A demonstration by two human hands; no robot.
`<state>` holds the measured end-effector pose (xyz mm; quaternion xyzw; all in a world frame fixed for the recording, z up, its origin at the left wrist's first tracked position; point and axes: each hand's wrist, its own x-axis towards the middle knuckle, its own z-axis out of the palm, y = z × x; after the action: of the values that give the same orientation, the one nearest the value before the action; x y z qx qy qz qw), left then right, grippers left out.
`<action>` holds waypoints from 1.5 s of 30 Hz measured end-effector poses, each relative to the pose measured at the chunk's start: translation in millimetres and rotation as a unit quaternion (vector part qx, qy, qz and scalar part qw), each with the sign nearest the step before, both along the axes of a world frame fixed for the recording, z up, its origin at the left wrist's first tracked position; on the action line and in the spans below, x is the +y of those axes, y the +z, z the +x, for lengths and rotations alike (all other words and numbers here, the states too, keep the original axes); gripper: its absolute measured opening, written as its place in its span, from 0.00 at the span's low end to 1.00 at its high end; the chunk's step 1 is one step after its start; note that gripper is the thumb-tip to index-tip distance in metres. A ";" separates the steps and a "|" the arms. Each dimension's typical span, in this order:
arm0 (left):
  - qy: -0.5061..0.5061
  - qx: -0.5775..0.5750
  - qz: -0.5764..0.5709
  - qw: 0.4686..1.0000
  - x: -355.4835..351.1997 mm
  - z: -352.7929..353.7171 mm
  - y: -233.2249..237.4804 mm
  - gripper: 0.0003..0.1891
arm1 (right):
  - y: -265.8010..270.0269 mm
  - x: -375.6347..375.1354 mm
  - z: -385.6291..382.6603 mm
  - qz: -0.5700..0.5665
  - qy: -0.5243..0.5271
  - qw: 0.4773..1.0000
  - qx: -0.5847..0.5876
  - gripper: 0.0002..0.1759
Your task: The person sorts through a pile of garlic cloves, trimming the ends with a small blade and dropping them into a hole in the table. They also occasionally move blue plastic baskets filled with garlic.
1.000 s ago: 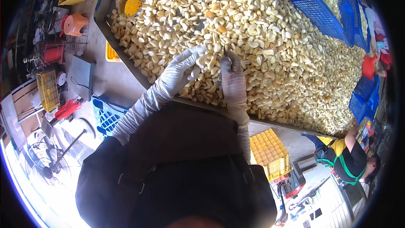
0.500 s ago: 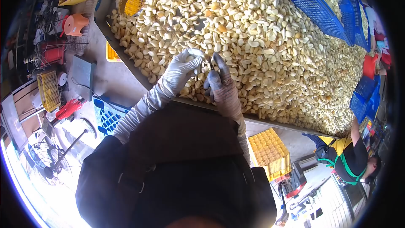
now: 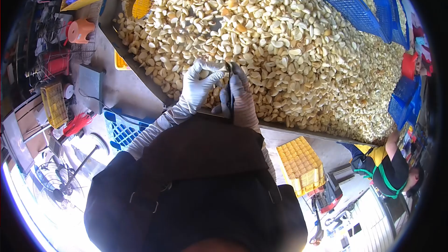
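My left hand [image 3: 198, 88], in a white glove, is closed in a pinch above the heap of pale, cream-coloured curved pieces [image 3: 294, 70]. What sits between its fingertips is too small to make out. Close against it, my right hand [image 3: 241, 97], in a grey-stained glove, is closed around a thin dark tool [image 3: 231, 100], perhaps a small knife. The fingertips of both hands meet near the tool's upper end. Beneath them, the pieces lie spread over a metal-rimmed table [image 3: 140, 72].
A round hole at the table's far left shows a yellow basket [image 3: 142, 5]. Blue baskets [image 3: 352, 11] line the far side. At right, a person [image 3: 389, 170] reaches over the table's edge. Near my side stand a yellow crate [image 3: 301, 165], a light-blue crate [image 3: 120, 128] and a fan [image 3: 58, 191].
My right hand has turned more upright and moved slightly left, now tight against my left fingertips. The dark tool shows more clearly. The whole view has shifted slightly.
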<state>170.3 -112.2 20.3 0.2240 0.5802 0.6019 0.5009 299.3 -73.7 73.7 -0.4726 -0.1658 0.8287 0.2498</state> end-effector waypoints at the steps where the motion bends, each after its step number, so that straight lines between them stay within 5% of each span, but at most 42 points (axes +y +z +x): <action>1: -0.031 -0.008 -0.034 0.999 -0.2 -5.0 5.4 0.07 | 7.2 1.2 0.1 -0.049 -0.026 0.998 0.020 0.37; 4: -0.036 -0.079 -0.015 0.996 11.2 -15.2 -27.2 0.08 | -23.9 -1.9 30.5 -0.011 -0.038 0.999 0.034 0.42; 8: -0.118 -0.130 -0.104 0.979 37.7 -20.6 -52.4 0.11 | -47.0 2.3 40.8 0.242 0.050 0.953 -0.178 0.41; 10: -0.215 0.240 -0.039 0.946 63.8 -6.4 -46.3 0.15 | -56.9 3.5 48.2 0.327 0.080 0.913 -0.229 0.38; 12: -0.283 0.548 -0.040 0.786 74.5 -4.0 -53.2 0.16 | -60.8 8.5 51.5 0.353 0.096 0.900 -0.238 0.34; 13: -0.296 0.541 -0.049 0.786 74.3 -3.7 -49.1 0.18 | -54.1 12.5 49.8 0.342 0.096 0.905 -0.233 0.32; 16: -0.221 0.176 -0.037 0.959 72.7 -17.1 -48.0 0.18 | -40.2 19.3 47.5 0.304 0.096 0.919 -0.233 0.23; 17: -0.231 -0.049 -0.107 0.966 70.4 -30.2 -47.4 0.18 | -48.7 19.7 47.2 0.385 0.134 0.869 -0.282 0.23; 19: -0.219 -0.174 -0.039 0.959 60.1 -31.8 -28.8 0.18 | -54.4 19.2 45.0 0.428 0.167 0.842 -0.283 0.25; 20: -0.211 -0.234 -0.005 0.949 54.1 -31.9 -17.4 0.19 | -54.9 18.4 41.3 0.397 0.161 0.872 -0.236 0.28; 23: -0.223 -0.200 -0.009 0.954 46.2 -28.2 -11.1 0.21 | -39.9 15.5 28.9 0.403 0.179 0.879 -0.183 0.32; 26: -0.209 -0.212 0.014 0.954 40.0 -27.4 -7.7 0.19 | -16.0 25.7 22.1 0.495 0.245 0.806 -0.214 0.23; 33: -0.200 -0.243 0.034 0.949 35.3 -13.8 -6.9 0.18 | -20.9 17.5 23.3 0.286 0.094 0.950 -0.084 0.28; 38: -0.214 -0.293 0.027 0.932 40.3 -22.8 -9.8 0.20 | -20.1 15.5 28.6 0.145 -0.058 0.988 0.006 0.22; 39: -0.187 -0.328 0.021 0.926 53.2 -27.2 -9.1 0.20 | -24.7 18.8 29.4 0.199 -0.012 0.978 -0.070 0.21; 41: -0.116 -0.298 0.041 0.947 99.1 -39.5 5.9 0.19 | -59.8 19.4 39.2 0.341 0.119 0.902 -0.236 0.20; 42: -0.067 -0.231 0.064 0.968 135.3 -45.1 27.8 0.20 | -58.5 20.7 35.9 0.305 0.116 0.919 -0.222 0.18; 43: -0.139 0.084 0.117 0.980 170.3 -58.5 42.3 0.13 | -57.1 22.0 32.6 0.269 0.111 0.934 -0.209 0.16; 44: -0.117 0.400 0.141 0.898 205.5 -71.9 56.7 0.07 | -55.9 23.4 29.2 0.232 0.104 0.947 -0.197 0.15; 45: -0.043 0.436 0.230 0.869 254.6 -74.7 76.4 0.09 | -68.2 21.6 30.3 0.297 0.118 0.923 -0.212 0.14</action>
<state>95.6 142.4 96.7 0.5971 0.5743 0.5377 0.1565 329.6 -52.2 5.6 -0.5182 -0.5081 0.6453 0.2385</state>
